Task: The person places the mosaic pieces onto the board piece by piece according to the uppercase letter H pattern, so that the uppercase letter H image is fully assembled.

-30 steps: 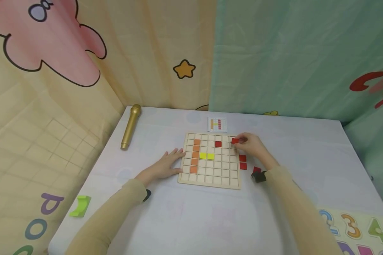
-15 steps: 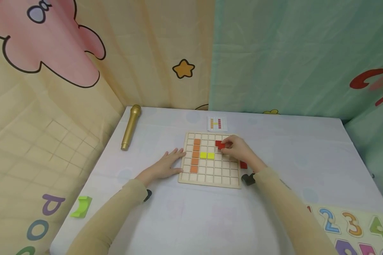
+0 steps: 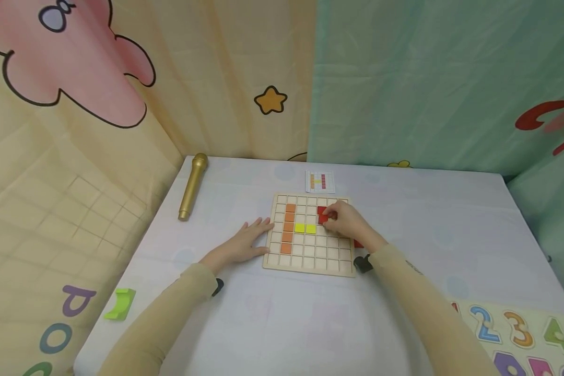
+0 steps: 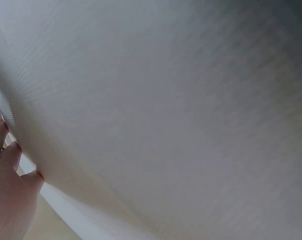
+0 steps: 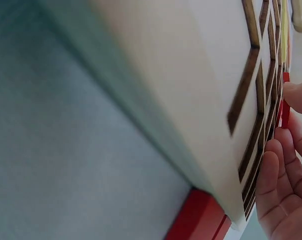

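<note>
My right hand (image 3: pixel 350 222) pinches a red square tile (image 3: pixel 322 220) over the wooden grid board (image 3: pixel 310 265), right below another red tile (image 3: pixel 321 210). In the right wrist view the thumb and fingers grip the tile (image 5: pixel 285 117) on edge, close to the grid. Several orange tiles (image 3: pixel 288 227) form a column on the left part of the board, with two yellow tiles (image 3: pixel 305 228) beside its middle. My left hand (image 3: pixel 238 245) rests at the board's left edge, fingers spread and touching it. The left wrist view catches part of this hand (image 4: pixel 13 185) and mostly tablecloth.
A small pattern card (image 3: pixel 320 181) lies behind the board. A loose red tile (image 3: pixel 358 244) sits by its right edge, partly hidden by my arm. There is a gold microphone (image 3: pixel 194 187) back left, a green block (image 3: pixel 120 304) front left, and a number puzzle (image 3: pixel 517 331) front right.
My right hand has carried the red tile leftward from the board's right edge and lowered it below the other red tile. The left hand has stayed in place.
</note>
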Tool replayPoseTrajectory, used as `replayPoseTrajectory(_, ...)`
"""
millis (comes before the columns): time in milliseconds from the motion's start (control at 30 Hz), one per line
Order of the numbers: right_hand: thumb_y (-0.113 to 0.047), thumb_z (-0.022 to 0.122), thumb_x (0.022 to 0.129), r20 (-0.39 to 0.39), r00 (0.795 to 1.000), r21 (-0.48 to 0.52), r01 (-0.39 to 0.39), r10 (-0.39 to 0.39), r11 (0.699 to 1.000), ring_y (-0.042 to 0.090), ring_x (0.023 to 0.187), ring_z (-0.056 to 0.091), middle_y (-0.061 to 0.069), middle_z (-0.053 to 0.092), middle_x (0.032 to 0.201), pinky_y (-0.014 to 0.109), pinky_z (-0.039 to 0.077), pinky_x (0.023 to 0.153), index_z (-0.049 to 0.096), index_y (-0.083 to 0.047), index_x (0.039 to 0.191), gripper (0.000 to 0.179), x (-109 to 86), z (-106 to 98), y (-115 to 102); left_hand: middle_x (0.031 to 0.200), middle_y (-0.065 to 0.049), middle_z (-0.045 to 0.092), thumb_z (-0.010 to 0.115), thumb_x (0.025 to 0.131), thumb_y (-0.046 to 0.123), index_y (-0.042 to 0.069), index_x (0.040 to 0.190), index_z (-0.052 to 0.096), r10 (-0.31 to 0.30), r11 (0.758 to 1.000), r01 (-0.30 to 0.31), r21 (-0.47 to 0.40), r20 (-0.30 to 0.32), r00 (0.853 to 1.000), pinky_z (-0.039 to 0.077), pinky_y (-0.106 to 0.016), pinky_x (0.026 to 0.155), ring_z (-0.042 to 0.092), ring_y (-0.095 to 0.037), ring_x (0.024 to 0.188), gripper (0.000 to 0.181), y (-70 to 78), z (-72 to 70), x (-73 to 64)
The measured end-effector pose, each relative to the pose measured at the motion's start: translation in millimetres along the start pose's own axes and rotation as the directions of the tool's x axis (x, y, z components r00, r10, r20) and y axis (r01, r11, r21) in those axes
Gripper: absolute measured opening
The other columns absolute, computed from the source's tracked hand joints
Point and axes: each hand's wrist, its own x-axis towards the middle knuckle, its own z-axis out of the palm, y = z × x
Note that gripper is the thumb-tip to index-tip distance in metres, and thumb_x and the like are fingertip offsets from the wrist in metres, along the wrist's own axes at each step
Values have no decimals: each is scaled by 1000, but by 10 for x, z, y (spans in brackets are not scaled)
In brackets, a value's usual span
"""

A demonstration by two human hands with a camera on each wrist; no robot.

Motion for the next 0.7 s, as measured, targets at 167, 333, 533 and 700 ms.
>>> replayPoseTrajectory(167, -18, 72, 88, 8, 1000, -40, 23, -23, 999, 23, 93, 54, 10, 62, 104, 34, 50, 85, 69, -4, 111, 28, 7, 0, -5, 166, -4, 13, 66, 94, 35, 16, 156, 28, 4, 1000, -4, -12, -1, 1000, 1, -51, 125, 4, -25, 155, 76, 15, -11, -9)
replayPoseTrajectory(333, -18, 71, 89, 6, 1000, -41, 26, -26, 999, 23, 93, 56, 9, 63, 103, 34, 51, 86, 69, -4, 110, 26, 0, -3, -13, 166, -5, 13, 66, 94, 35, 15, 156, 28, 8, 1000, -7, -19, 3, 1000, 0, -52, 125, 4, -26, 155, 75, 24, -20, -16)
replayPoseTrajectory(533, -19, 73, 87, -3, 999, -51, 37, -37, 998, 23, 91, 54, 10, 61, 100, 33, 49, 82, 69, -3, 106, 25, 5, -4, -21, 167, -3, 12, 65, 94, 37, 17, 157, 27, -3, 1000, 3, -12, 8, 1000, 1, -51, 126, 3, -24, 155, 76, 22, -22, -12)
replayPoseTrajectory(700, -20, 75, 86, 5, 1000, -38, 23, -23, 999, 23, 92, 53, 10, 60, 101, 32, 48, 83, 68, -4, 105, 25, 25, 3, -2, 166, -4, 13, 66, 94, 36, 16, 157, 27, 3, 1000, -3, -18, 7, 1000, 1, -51, 125, 3, -25, 155, 76, 21, -25, -9)
